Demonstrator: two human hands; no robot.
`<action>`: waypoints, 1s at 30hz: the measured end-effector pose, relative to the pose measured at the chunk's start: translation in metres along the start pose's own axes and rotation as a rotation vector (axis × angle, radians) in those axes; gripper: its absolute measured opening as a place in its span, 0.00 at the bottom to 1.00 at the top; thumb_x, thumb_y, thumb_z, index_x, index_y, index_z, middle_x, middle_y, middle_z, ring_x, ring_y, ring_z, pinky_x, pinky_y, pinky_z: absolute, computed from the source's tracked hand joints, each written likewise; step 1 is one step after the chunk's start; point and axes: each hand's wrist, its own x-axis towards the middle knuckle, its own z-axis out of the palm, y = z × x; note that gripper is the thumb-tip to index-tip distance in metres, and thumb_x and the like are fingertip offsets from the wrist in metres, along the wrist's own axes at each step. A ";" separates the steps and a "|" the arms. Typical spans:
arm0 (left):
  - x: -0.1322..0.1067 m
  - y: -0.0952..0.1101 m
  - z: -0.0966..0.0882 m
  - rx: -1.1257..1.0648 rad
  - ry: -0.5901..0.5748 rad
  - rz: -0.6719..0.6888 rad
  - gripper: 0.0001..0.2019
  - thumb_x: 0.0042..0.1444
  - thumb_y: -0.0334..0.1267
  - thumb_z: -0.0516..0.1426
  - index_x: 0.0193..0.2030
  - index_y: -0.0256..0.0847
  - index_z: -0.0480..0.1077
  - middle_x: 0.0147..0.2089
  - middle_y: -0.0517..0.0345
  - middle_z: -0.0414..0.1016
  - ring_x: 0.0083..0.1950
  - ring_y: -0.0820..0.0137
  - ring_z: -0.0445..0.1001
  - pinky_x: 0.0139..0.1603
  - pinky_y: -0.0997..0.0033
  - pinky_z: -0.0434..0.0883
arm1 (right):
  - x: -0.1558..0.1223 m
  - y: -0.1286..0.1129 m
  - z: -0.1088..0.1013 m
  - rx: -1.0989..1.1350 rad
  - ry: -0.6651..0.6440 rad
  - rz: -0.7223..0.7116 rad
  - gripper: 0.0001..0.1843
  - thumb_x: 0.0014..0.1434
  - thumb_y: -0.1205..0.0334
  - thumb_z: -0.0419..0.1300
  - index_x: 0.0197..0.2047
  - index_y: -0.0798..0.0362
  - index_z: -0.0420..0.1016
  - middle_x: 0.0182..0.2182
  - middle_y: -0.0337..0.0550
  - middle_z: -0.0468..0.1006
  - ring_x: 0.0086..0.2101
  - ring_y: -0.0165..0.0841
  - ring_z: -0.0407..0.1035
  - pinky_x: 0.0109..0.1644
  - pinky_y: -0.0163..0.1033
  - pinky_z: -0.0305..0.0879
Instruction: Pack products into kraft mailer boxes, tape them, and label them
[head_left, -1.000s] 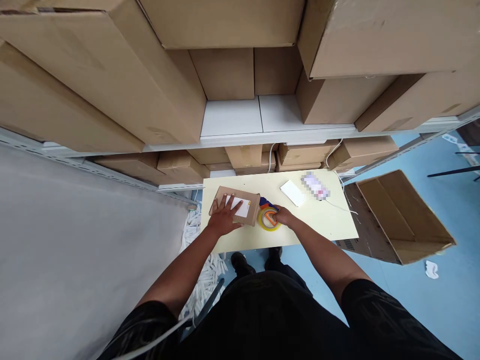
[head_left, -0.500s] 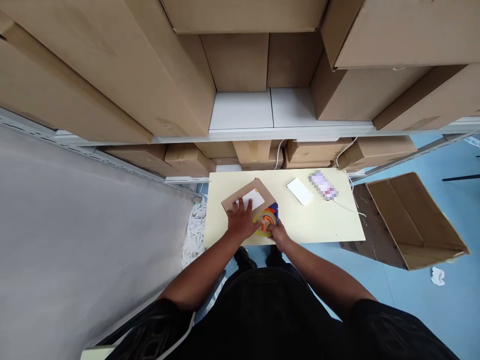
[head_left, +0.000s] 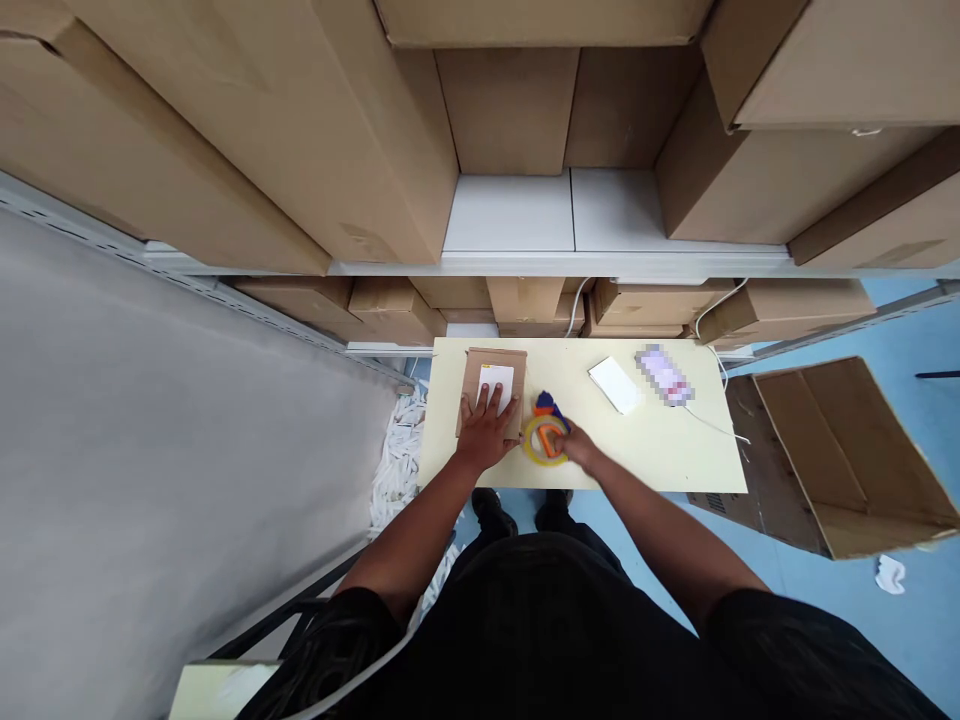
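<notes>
A flat brown cardboard box with a white label lies on the left half of the cream table. My left hand rests on it with fingers spread, partly over the label. Just right of the box, my right hand grips a blue and orange tape dispenser. The dispenser carries a roll of yellowish tape and is apart from the box.
On the table lie a stack of white papers and a blurred-out phone with a cable. Shelves of cartons rise behind. An open carton stands on the floor at right; white paper strips lie at left.
The box has turned from slanted to nearly straight under my left hand. My right hand has drawn the tape dispenser away from the box's edge. The view has shifted a little.
</notes>
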 end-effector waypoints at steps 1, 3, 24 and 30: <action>0.003 0.006 0.000 -0.006 0.011 -0.030 0.43 0.61 0.62 0.57 0.78 0.50 0.51 0.82 0.45 0.37 0.81 0.43 0.31 0.73 0.30 0.27 | -0.015 0.018 0.008 0.008 -0.003 0.009 0.36 0.42 0.65 0.65 0.58 0.49 0.72 0.41 0.41 0.83 0.41 0.42 0.77 0.44 0.44 0.75; 0.009 0.019 0.000 -0.027 0.034 -0.097 0.44 0.61 0.61 0.58 0.78 0.48 0.50 0.82 0.43 0.35 0.81 0.42 0.31 0.73 0.28 0.29 | -0.042 0.049 0.027 0.018 -0.023 0.006 0.37 0.40 0.65 0.64 0.58 0.48 0.72 0.44 0.40 0.83 0.44 0.43 0.77 0.48 0.45 0.75; -0.003 -0.045 0.005 -0.032 0.090 0.091 0.40 0.62 0.58 0.59 0.77 0.50 0.55 0.82 0.46 0.41 0.81 0.42 0.33 0.75 0.33 0.31 | -0.014 0.001 -0.017 -0.257 -0.068 0.074 0.43 0.45 0.69 0.61 0.67 0.48 0.68 0.49 0.42 0.83 0.45 0.41 0.77 0.42 0.40 0.74; -0.001 -0.039 -0.002 -0.066 0.098 0.063 0.40 0.62 0.60 0.58 0.77 0.49 0.56 0.81 0.45 0.42 0.81 0.42 0.34 0.76 0.34 0.32 | -0.071 0.028 -0.035 -0.649 -0.183 -0.053 0.46 0.49 0.67 0.63 0.72 0.51 0.64 0.61 0.52 0.75 0.57 0.49 0.72 0.55 0.45 0.70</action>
